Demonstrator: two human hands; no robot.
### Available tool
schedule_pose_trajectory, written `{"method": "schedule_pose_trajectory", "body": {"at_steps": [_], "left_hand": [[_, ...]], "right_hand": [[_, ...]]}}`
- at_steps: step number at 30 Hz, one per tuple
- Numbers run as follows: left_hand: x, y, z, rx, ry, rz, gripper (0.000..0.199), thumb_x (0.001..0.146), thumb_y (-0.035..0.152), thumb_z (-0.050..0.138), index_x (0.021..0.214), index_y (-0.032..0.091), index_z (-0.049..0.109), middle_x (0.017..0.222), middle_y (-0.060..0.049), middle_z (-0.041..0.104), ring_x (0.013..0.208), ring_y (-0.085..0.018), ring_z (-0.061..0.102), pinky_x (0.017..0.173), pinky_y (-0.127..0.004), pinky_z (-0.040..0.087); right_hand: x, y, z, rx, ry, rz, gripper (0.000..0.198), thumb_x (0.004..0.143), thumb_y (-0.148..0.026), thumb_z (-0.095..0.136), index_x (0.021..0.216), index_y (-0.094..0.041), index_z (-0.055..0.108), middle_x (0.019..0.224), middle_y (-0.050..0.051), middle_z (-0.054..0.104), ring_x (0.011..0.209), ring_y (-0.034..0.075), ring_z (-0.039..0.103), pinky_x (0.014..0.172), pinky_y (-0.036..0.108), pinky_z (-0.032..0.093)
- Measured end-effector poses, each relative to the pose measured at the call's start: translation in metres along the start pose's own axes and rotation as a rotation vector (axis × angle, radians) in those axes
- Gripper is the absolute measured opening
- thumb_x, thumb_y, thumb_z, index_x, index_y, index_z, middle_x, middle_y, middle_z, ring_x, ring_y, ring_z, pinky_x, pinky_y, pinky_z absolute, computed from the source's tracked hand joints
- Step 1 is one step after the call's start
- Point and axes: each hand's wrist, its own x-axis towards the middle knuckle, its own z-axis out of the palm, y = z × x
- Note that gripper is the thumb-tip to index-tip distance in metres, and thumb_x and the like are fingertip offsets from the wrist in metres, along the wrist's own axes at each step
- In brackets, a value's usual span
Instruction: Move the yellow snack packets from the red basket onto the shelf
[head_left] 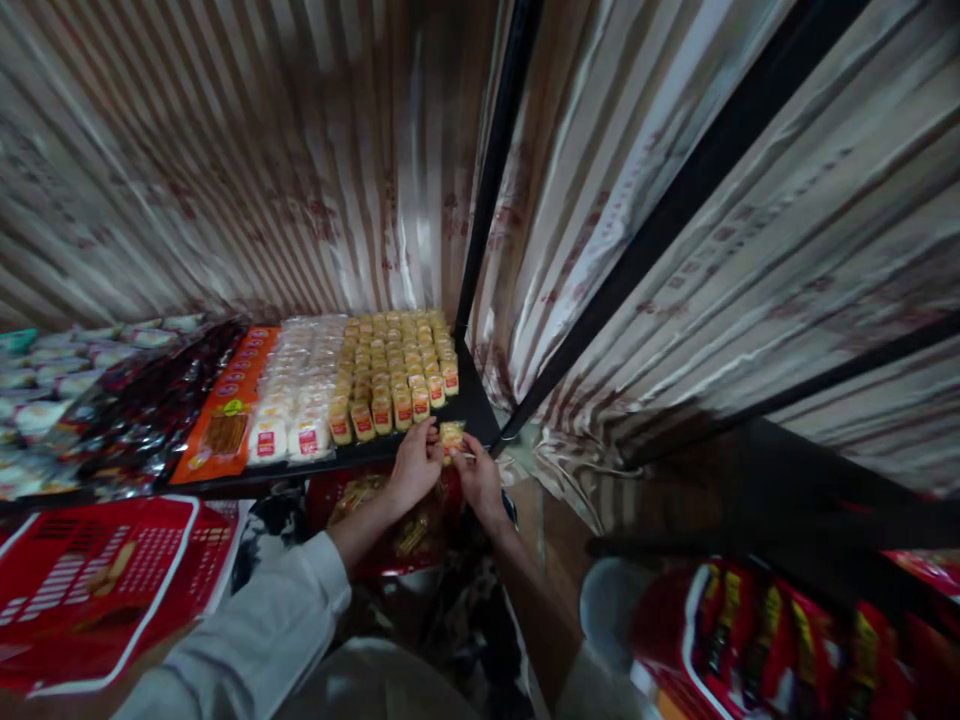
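Right hand (pixel 480 484) fingers are closed on a small packet (pixel 451 436) just below frame centre; whether it is also gripped by the left hand (pixel 417 466) cannot be told. Rowed packets (pixel 403 405) could be toppled if brushed.

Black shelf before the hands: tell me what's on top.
On the black shelf are rows of yellow packets, then, leftward, white packets, an orange package, dark shiny packages and whitish packages. The surface beneath them is covered; some shows bare at the right.
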Motion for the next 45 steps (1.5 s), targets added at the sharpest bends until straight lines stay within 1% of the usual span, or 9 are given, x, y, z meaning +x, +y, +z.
{"method": "schedule_pose_trajectory", "body": {"at_steps": [3,7,14,21,27,30,34,41,45], "left_hand": [[0.005,0.001,0.008,-0.049,0.030,0.024,0.040,0.078,0.010,0.048,0.117,0.015,0.053,0.113,-0.011,0.059,0.102,-0.018,0.059,0.090,-0.035,0.049],[0.012,0.002,0.014,-0.034,-0.018,-0.005,0.040,0.080,0.013,0.047,0.119,0.016,0.051,0.124,-0.012,0.054,0.113,-0.020,0.054,0.095,-0.037,0.047],[0.025,-0.005,0.021,0.012,-0.036,-0.064,0.046,0.081,0.014,0.044,0.127,0.014,0.047,0.138,-0.011,0.046,0.129,-0.020,0.041,0.111,-0.038,0.031],[0.031,-0.019,0.023,0.011,-0.028,-0.048,0.045,0.082,0.016,0.043,0.127,0.015,0.048,0.138,-0.010,0.047,0.130,-0.020,0.039,0.113,-0.042,0.027],[0.026,-0.030,0.025,0.022,-0.003,0.133,0.044,0.083,0.016,0.039,0.127,0.015,0.048,0.135,-0.011,0.049,0.128,-0.021,0.042,0.111,-0.043,0.030],[0.025,-0.032,0.025,0.033,-0.012,0.150,0.045,0.084,0.016,0.038,0.127,0.014,0.047,0.135,-0.012,0.049,0.129,-0.021,0.040,0.111,-0.043,0.030],[0.027,-0.036,0.023,0.043,-0.021,0.155,0.044,0.084,0.017,0.038,0.127,0.014,0.048,0.136,-0.012,0.048,0.129,-0.020,0.041,0.111,-0.043,0.031],[0.030,-0.048,0.027,0.071,0.015,0.162,0.043,0.085,0.018,0.036,0.126,0.010,0.049,0.134,-0.014,0.050,0.127,-0.021,0.043,0.110,-0.043,0.032],[0.029,-0.046,0.027,0.101,0.034,0.180,0.043,0.084,0.017,0.037,0.125,0.013,0.050,0.130,-0.013,0.053,0.124,-0.021,0.045,0.108,-0.042,0.035]], "right_hand": [[0.027,0.003,0.002,-0.012,0.031,-0.013,0.038,0.076,-0.038,0.054,0.107,-0.017,0.061,0.096,0.008,0.069,0.084,0.021,0.064,0.078,0.034,0.052],[0.059,0.008,0.008,-0.025,0.034,-0.040,0.040,0.077,-0.038,0.053,0.109,-0.015,0.060,0.098,0.009,0.068,0.086,0.020,0.065,0.077,0.032,0.053],[0.087,0.012,0.024,-0.133,0.045,-0.058,0.039,0.078,-0.037,0.053,0.110,-0.015,0.062,0.097,0.009,0.067,0.082,0.019,0.064,0.077,0.033,0.053],[0.092,0.015,0.027,-0.182,0.030,-0.180,0.040,0.081,-0.034,0.051,0.115,-0.017,0.060,0.110,0.011,0.062,0.096,0.021,0.058,0.077,0.032,0.053],[0.088,0.018,0.029,-0.228,-0.008,-0.251,0.041,0.083,-0.031,0.049,0.121,-0.019,0.058,0.113,0.011,0.061,0.102,0.022,0.055,0.084,0.035,0.050],[0.087,0.017,0.030,-0.243,-0.004,-0.273,0.040,0.083,-0.029,0.048,0.120,-0.018,0.058,0.117,0.011,0.060,0.103,0.022,0.055,0.088,0.035,0.049],[0.087,0.013,0.031,-0.277,0.009,-0.277,0.040,0.083,-0.028,0.049,0.121,-0.018,0.058,0.114,0.011,0.062,0.102,0.023,0.054,0.091,0.038,0.047],[0.087,0.011,0.036,-0.227,0.044,-0.251,0.040,0.083,-0.028,0.047,0.120,-0.018,0.057,0.111,0.011,0.062,0.100,0.021,0.056,0.083,0.034,0.051],[0.087,0.011,0.037,-0.217,0.067,-0.236,0.039,0.082,-0.029,0.049,0.118,-0.017,0.058,0.112,0.012,0.061,0.103,0.022,0.054,0.082,0.035,0.052]]}}
